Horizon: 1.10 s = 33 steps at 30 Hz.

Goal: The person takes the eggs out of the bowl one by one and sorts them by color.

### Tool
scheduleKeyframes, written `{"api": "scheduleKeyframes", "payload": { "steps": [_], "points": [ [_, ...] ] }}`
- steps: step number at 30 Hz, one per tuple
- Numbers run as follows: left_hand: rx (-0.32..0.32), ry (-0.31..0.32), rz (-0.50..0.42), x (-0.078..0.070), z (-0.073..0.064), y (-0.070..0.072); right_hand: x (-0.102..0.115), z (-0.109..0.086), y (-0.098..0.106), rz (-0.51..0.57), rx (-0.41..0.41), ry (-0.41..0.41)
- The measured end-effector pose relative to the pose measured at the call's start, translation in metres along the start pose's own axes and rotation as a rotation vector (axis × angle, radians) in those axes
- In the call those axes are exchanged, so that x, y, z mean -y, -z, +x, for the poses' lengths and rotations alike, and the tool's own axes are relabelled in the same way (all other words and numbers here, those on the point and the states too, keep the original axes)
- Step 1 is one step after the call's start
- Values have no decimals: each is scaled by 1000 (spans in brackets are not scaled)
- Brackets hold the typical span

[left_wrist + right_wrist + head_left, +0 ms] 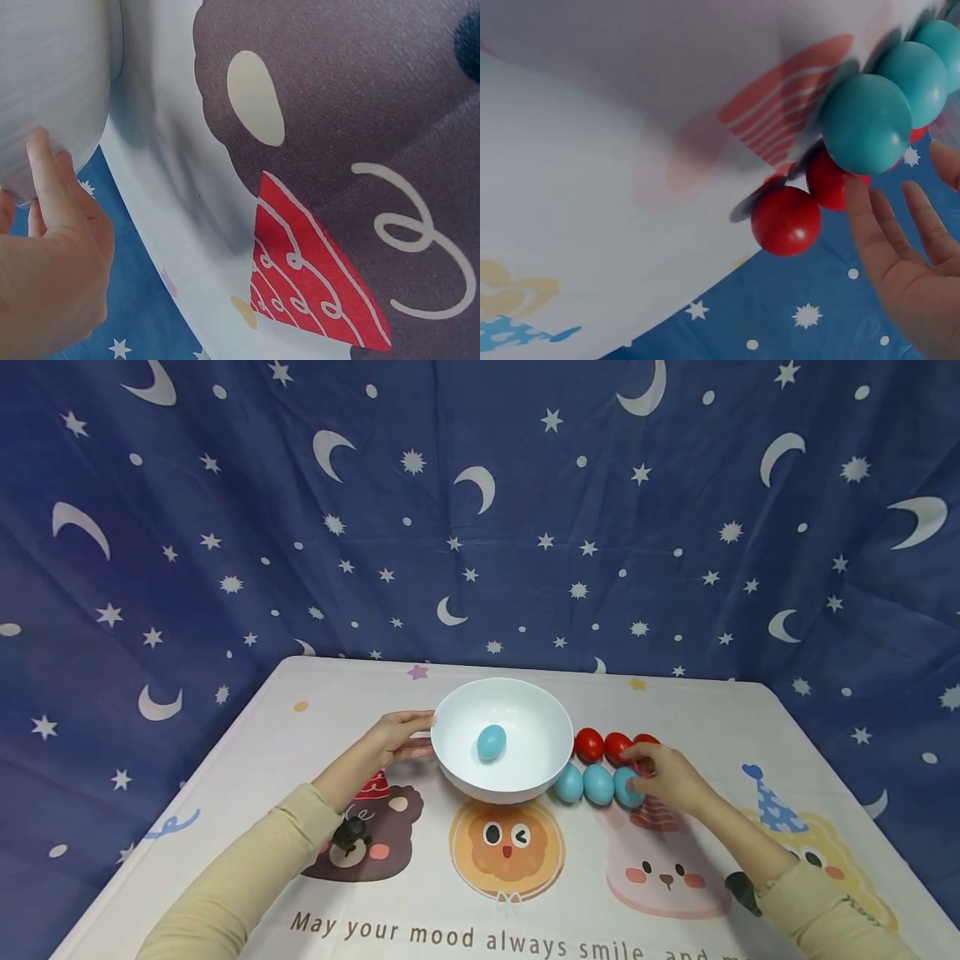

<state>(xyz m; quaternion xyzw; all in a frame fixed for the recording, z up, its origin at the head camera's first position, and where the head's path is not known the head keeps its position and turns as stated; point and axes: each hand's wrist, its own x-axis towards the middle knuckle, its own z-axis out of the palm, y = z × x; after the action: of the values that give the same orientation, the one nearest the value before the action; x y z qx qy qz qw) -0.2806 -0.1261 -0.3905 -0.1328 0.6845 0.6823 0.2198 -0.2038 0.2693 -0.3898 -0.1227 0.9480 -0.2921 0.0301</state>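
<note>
A white bowl (pixel 534 731) stands mid-table with one blue egg (pixel 491 742) inside. My left hand (pixel 393 737) holds its left side, with fingers against the outer wall (pixel 60 90) in the left wrist view. To the bowl's right lie three blue eggs (pixel 598 785) in a row, and behind them three red eggs (pixel 589 745). My right hand (pixel 670 774) is at the right end of these rows, its fingers spread around the rightmost blue egg (pixel 867 124). A fingertip reaches that egg's lower edge in the right wrist view; whether it touches cannot be told.
The table is covered by a white cloth (pixel 247 760) printed with cartoon animals and lettering. A dark blue curtain (pixel 510 610) with moons and stars hangs behind the table's far edge.
</note>
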Motion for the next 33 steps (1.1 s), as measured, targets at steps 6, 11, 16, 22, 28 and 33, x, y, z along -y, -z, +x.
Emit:
{"api": "scheduleKeyframes", "payload": {
  "steps": [6, 11, 16, 22, 28, 33],
  "points": [
    [0, 3, -1, 0, -2, -1, 8, 4, 5, 13, -24, 13],
    [-3, -1, 6, -1, -3, -1, 16, 7, 5, 26, -50, 5],
    [-8, 1, 12, -1, -2, -1, 18, 12, 6, 44, -50, 42],
    [-7, -3, 8, 0, -2, -1, 21, 21, 10, 74, -20, 66],
    [11, -18, -20, 1, -2, -1, 31, 25, 12, 98, -16, 54],
    [22, -25, -30, 1, -1, 0, 42, 31, 14, 92, -30, 86]
  ]
}}
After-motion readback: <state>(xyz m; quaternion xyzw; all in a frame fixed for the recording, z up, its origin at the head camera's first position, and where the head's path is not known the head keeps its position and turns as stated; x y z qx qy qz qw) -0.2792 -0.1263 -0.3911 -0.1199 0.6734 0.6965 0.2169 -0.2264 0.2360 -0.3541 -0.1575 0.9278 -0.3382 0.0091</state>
